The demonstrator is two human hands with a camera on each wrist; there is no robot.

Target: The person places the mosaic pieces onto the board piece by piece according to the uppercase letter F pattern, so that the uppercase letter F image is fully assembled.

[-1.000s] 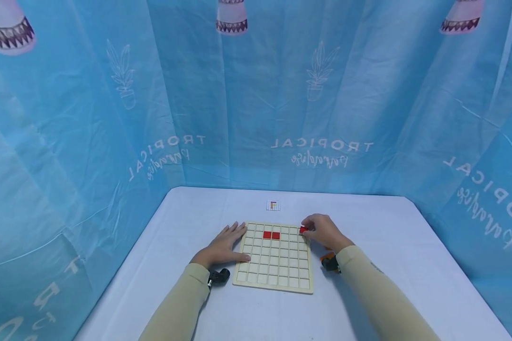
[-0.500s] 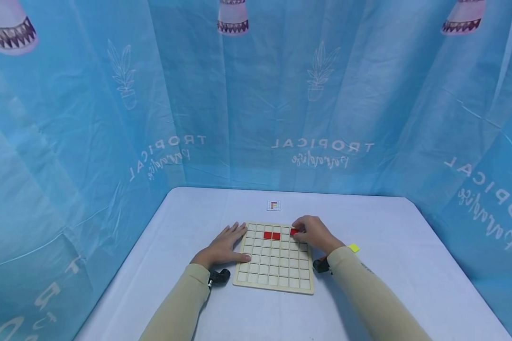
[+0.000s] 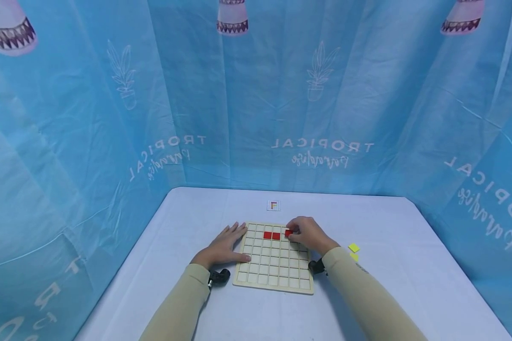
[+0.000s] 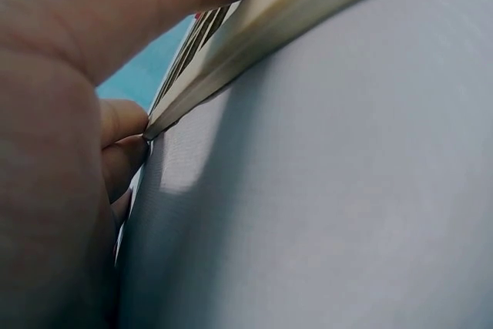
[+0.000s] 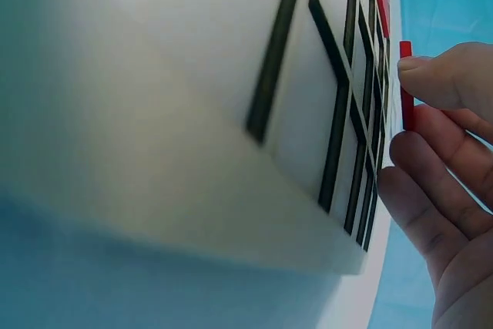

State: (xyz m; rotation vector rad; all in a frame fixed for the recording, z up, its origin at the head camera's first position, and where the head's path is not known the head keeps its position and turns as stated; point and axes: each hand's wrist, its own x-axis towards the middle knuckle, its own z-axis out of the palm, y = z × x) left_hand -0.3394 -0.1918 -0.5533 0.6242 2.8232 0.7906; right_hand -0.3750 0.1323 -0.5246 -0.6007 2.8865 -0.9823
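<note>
A pale wooden grid board [image 3: 274, 269] lies on the white table, with two red square tiles [image 3: 267, 235] side by side in its second row from the far edge. My left hand [image 3: 223, 247] rests spread at the board's left side, thumb over the rim and fingers along the edge. Between thumb and fingertips my right hand [image 3: 311, 235] pinches a third red tile [image 5: 407, 86]. That tile is over the same row, a short way right of the other two. In the right wrist view it stands edge-on, close above the grid.
Two yellow tiles [image 3: 353, 247] lie on the table right of the board, next to my right sleeve [image 3: 362, 289]. Beyond the board is a small printed card [image 3: 274, 205] with a coloured grid pattern. Blue curtains [image 3: 256, 118] surround the white table [image 3: 213, 208].
My right hand has moved left over the board with the red tile, from the right edge toward the two red tiles. Yellow tiles have come into view beside my sleeve. My left hand stays put.
</note>
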